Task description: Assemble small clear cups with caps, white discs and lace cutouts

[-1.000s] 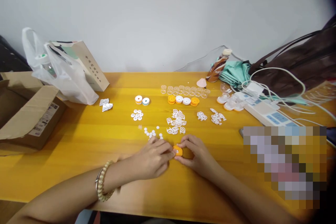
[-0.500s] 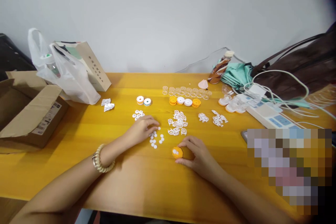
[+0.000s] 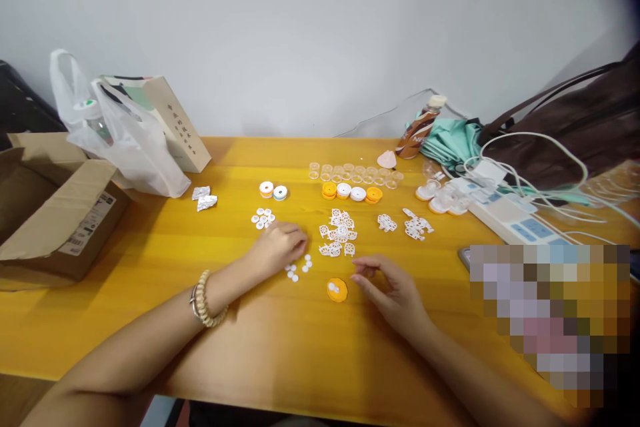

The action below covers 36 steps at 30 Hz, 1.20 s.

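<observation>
An orange round disc (image 3: 337, 289) with a white centre lies on the yellow table (image 3: 150, 267). My right hand (image 3: 390, 290) rests just right of it, fingers loosely apart, holding nothing. My left hand (image 3: 280, 247), a bead bracelet on its wrist, is curled over a scatter of small white round pieces (image 3: 299, 268), fingertips down among them; whether it grips one is hidden. White lattice pieces (image 3: 339, 235) lie just beyond both hands.
Farther back are orange and white discs (image 3: 351, 192), clear small cups (image 3: 355, 172), more white lattice pieces (image 3: 415, 225) and white rings (image 3: 263, 217). A cardboard box (image 3: 50, 213) and plastic bag (image 3: 125, 140) stand left; a power strip (image 3: 505, 213), cables and brown bag (image 3: 565, 127) right.
Both hands left the orange disc. My left hand moved up-left to the small white pieces and curled over them. My right hand let go and shifted slightly right.
</observation>
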Motion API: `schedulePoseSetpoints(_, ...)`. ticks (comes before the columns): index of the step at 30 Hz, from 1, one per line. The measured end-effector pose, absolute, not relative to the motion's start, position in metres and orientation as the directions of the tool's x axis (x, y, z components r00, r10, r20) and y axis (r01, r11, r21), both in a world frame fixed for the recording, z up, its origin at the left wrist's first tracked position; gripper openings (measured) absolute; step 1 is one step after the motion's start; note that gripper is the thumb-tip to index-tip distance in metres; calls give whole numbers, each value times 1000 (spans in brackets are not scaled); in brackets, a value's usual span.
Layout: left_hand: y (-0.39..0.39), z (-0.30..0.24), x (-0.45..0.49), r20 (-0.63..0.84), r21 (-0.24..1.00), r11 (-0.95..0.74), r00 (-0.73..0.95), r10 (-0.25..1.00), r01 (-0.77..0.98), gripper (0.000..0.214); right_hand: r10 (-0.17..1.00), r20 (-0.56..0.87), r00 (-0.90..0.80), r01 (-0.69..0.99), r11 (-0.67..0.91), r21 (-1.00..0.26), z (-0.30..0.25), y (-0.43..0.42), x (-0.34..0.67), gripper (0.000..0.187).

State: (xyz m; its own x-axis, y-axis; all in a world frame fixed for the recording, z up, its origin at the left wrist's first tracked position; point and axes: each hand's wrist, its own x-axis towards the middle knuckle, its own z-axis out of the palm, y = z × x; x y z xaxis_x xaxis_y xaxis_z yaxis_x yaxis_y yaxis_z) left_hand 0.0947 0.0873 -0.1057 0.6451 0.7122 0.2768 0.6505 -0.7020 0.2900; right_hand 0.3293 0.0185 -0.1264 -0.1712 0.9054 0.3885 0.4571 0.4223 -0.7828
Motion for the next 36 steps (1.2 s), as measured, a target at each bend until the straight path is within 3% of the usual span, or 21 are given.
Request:
schedulePoseSetpoints(3,66,-100,109,386,418,-742,637,668,525,15,892,415,-178,437,450,-779,-124,15,325,8)
schedulePoseSetpoints(7,40,-95,129,456,541,-763,638,621,355,16,881,408,-238,391,471,-791,-123,9,318,19)
schedulePoseSetpoints(14,34,-99,132,390,662,-651,569,723,372,16,870,430,-242,371,493,-787,-125,9,321,17)
schedulePoseSetpoints(19,38,-102,122,249,575,-677,690,680,460,30,878,377,-295,503,479,-719,-132,9,331,13)
schedulePoseSetpoints(23,39,-107,120,189,516,-708,741,644,483,29,789,427,-441,485,610,-627,-137,9,334,15)
schedulePoseSetpoints(36,40,-112,120,181,475,-734,763,621,485,30,689,491,-533,515,725,-457,-137,6,334,19)
